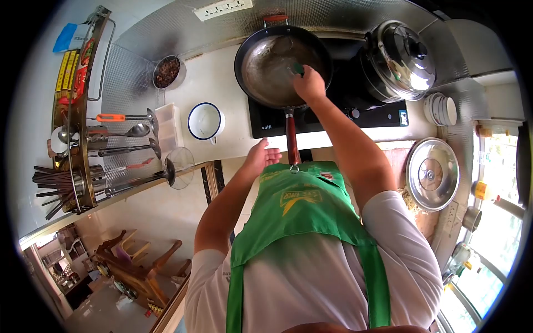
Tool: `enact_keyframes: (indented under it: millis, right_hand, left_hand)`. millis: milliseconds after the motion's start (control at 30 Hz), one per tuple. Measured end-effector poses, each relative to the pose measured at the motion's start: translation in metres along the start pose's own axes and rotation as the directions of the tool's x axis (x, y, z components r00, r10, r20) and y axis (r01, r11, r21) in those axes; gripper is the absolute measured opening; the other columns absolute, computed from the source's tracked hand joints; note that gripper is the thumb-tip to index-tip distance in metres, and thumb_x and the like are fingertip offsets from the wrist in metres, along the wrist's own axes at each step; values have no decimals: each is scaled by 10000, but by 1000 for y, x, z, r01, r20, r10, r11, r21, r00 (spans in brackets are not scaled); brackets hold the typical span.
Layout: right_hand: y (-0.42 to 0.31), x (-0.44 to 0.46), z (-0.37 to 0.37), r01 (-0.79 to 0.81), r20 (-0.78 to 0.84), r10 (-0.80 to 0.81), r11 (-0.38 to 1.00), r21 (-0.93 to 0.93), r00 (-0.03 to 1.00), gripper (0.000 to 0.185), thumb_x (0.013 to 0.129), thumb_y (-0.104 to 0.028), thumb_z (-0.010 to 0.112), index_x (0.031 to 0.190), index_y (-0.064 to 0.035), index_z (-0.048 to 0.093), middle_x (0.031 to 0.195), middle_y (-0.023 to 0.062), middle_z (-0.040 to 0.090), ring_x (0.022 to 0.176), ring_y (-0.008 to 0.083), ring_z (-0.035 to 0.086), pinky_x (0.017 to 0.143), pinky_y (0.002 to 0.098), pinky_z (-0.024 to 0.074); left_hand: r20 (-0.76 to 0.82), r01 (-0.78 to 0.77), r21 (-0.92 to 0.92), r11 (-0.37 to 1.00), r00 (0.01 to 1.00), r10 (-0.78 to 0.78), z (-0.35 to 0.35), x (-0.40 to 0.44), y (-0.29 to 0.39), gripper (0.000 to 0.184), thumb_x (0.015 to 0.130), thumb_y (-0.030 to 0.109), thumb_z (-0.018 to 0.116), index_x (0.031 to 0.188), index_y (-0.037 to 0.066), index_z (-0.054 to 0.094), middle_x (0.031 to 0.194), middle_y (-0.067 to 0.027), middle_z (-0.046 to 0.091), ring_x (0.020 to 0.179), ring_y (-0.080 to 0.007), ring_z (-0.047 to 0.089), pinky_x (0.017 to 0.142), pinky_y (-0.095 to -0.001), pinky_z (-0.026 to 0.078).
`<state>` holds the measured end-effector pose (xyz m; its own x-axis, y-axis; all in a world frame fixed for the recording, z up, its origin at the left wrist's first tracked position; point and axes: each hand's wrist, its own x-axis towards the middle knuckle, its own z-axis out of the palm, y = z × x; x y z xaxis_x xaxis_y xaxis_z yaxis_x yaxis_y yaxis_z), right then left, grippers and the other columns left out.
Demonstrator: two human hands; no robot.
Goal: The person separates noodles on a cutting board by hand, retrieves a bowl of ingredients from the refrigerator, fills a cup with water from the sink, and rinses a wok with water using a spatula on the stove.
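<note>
A large dark wok (261,83) sits on the black cooktop (266,122), its brown handle pointing towards my green apron. My right hand (309,84) is over the right part of the wok, with its fingers closed round a small green thing (298,69) that I cannot make out clearly. Left of the wok handle, my left hand (262,158) hangs near the counter's front edge, fingers apart and holding nothing. A white enamel mug (204,121) with a blue rim stands on the counter to the left of the cooktop.
A steel pot (408,58) with a lid stands on the right of the cooktop. White bowls (438,109) and a round metal lid (432,174) are at the right. Ladles hang from a rack (83,161) at the left, near a container of dark pieces (167,72).
</note>
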<state>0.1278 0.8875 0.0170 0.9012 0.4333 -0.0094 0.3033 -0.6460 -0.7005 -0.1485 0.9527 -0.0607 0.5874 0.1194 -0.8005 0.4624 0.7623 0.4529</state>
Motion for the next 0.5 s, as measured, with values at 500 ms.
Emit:
enact_keyframes:
  millis: [500]
  right_hand:
    - [61, 125, -52, 284, 376, -212, 947, -148, 902, 386, 910, -408, 563, 1220, -194, 649, 970, 107, 713, 938, 294, 670, 832, 412, 520]
  left_hand:
    - [143, 179, -76, 981, 976, -167, 91, -5, -16, 449, 905, 537, 601, 1009, 112, 498, 653, -27, 568, 510, -163, 535, 429, -304, 412]
